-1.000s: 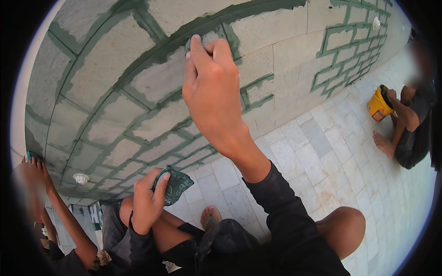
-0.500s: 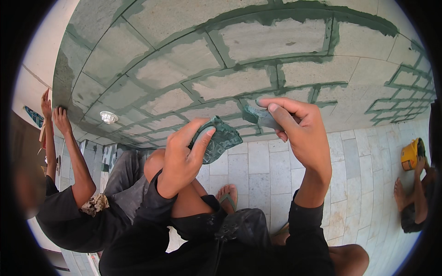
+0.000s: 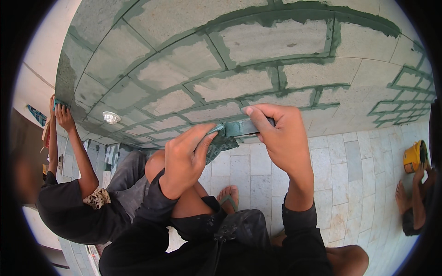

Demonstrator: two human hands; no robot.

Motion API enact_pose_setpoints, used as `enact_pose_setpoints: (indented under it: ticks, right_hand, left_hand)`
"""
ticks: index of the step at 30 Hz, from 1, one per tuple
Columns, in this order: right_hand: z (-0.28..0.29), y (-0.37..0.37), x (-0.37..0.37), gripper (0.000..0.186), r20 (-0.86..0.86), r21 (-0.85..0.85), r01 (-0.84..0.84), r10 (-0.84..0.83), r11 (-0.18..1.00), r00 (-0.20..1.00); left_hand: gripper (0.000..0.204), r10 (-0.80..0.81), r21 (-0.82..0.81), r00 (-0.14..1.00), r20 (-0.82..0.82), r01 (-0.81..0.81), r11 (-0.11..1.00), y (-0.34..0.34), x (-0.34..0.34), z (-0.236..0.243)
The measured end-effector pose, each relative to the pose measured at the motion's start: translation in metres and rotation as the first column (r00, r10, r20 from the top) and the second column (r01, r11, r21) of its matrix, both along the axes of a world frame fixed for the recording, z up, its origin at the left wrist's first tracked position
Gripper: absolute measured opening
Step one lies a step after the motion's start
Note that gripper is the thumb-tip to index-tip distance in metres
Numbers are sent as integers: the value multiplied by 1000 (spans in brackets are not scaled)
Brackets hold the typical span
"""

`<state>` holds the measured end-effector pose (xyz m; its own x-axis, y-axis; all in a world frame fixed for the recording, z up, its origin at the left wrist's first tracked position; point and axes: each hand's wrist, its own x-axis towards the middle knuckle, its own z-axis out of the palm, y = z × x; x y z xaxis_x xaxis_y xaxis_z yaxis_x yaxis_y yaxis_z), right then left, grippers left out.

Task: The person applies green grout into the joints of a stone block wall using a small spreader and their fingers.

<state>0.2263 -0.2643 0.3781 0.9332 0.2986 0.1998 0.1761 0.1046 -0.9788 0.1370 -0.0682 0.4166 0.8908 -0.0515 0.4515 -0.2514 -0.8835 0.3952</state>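
Note:
My left hand (image 3: 182, 154) pinches a crumpled dark green piece (image 3: 222, 147), like a plastic bag smeared with grout. In my right hand (image 3: 283, 133) is a small putty knife (image 3: 247, 127), its flat blade coated with green grout. The blade's tip meets the top edge of the crumpled piece, close to my left fingertips. Just beyond both hands rises the wall of pale stone tiles (image 3: 271, 41), with green grout along many joints and smeared over tile edges. Most of the knife's handle is hidden by my right fingers.
On the left a co-worker (image 3: 78, 202) presses a bluish-green thing to the wall's end. A round clear fitting (image 3: 111, 117) sticks out of the wall. At the far right another person holds a yellow bucket (image 3: 413, 157). Pale floor tiles (image 3: 340, 184) spread below.
My right hand has moved left and slightly down, bringing the knife's blade against the green piece. The co-worker on the left now has a bluish-green thing visible at the hands.

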Motion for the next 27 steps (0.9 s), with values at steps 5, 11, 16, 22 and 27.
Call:
enact_pose_setpoints:
  ticks: [5, 11, 16, 22, 27]
  right_hand:
    - [-5, 8, 2, 25, -52, 64, -6, 10, 998, 999]
    - [-8, 11, 6, 31, -155, 158, -57, 82, 986, 985]
    - [-11, 13, 6, 31, -181, 194, -71, 106, 979, 978]
    - [-13, 15, 6, 31, -208, 254, -69, 124, 965, 970]
    - [-10, 15, 3, 32, -211, 262, -49, 106, 964, 972]
  left_hand:
    - [15, 23, 79, 999, 37, -26, 997, -1, 2, 0]
    - [14, -1, 66, 999, 39, -2, 998, -2, 2, 1]
    - [14, -20, 71, 999, 28, 19, 997, -1, 3, 2]
    - [17, -25, 107, 999, 37, 21, 994, 1, 3, 1]
    - [21, -28, 140, 998, 50, 21, 990, 2, 3, 1]
